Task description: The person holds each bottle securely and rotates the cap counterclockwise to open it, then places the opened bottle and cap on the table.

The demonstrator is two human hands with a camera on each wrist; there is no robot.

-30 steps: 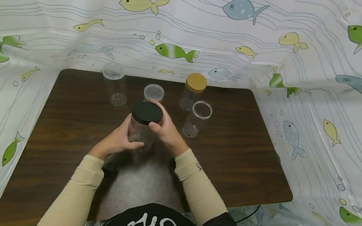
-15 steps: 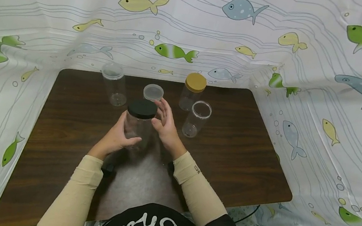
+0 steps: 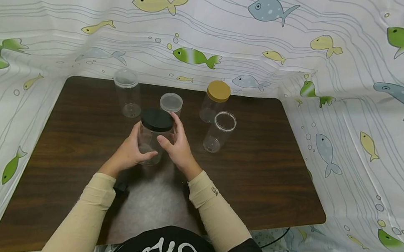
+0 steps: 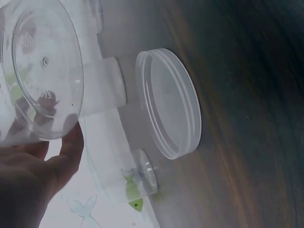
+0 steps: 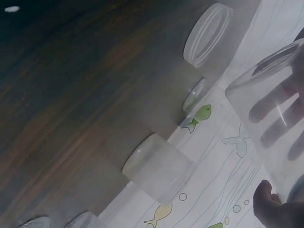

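Both hands hold a clear plastic jar (image 3: 150, 143) with a black screw lid (image 3: 157, 119). My left hand (image 3: 126, 151) grips the jar's left side low down, thumb across its front. My right hand (image 3: 180, 148) holds the right side higher up, its thumb on the front and its forefinger at the black lid's edge. In the left wrist view the jar's round base (image 4: 45, 71) is raised above the table. Below it a loose translucent lid (image 4: 171, 104) lies on the wood; in the head view the jar and hands hide it.
Behind the held jar stands a short jar (image 3: 171, 103) with a translucent top. A tall clear jar (image 3: 128, 94) is at the back left. To the right stand a yellow-lidded jar (image 3: 215, 102) and an uncovered jar (image 3: 220, 132). A fish-print curtain (image 3: 213, 30) surrounds the brown table (image 3: 257, 166).
The jar has shifted slightly left. My right hand came away from the black lid half a second ago and now holds the jar again, with its thumb lower on the front.
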